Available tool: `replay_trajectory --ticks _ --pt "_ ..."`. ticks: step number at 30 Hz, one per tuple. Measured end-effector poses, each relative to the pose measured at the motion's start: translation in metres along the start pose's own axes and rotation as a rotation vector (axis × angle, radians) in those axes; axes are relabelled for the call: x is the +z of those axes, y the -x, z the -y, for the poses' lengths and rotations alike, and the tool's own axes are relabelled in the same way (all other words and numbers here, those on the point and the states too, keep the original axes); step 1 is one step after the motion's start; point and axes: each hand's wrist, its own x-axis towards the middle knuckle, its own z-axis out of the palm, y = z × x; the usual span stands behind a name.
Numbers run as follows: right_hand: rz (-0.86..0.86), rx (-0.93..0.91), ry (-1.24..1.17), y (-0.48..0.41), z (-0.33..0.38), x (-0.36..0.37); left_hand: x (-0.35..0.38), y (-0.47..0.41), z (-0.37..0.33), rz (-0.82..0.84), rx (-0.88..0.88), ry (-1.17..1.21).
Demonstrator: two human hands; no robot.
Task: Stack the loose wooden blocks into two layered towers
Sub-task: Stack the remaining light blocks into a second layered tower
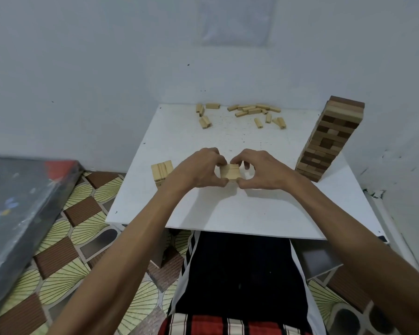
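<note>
Block layer point(230, 171) sits mid-counter point(228, 209), squarely btwn both grips: L grip point(201, 169) pinches its left side, R grip point(259, 170) its right, fingers curled on it. Long axis prob. runs front-to-back, but it's blurry. Loose blocks point(252, 111) lie at the far edge, well apart, pointing every way; R grip looks slightly nearer them.

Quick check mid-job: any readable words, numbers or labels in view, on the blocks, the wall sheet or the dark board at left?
None readable.
The wall sheet looks blank, blurred.
The dark board shows only blurred coloured specks.
The loose blocks, held blocks and tall tower show no print.
</note>
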Motion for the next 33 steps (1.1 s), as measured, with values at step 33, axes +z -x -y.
replay_trajectory --ticks 33 --pt "0.119 -0.246 0.22 -0.109 0.119 0.03 -0.042 0.115 0.12 -0.21 -0.236 0.16"
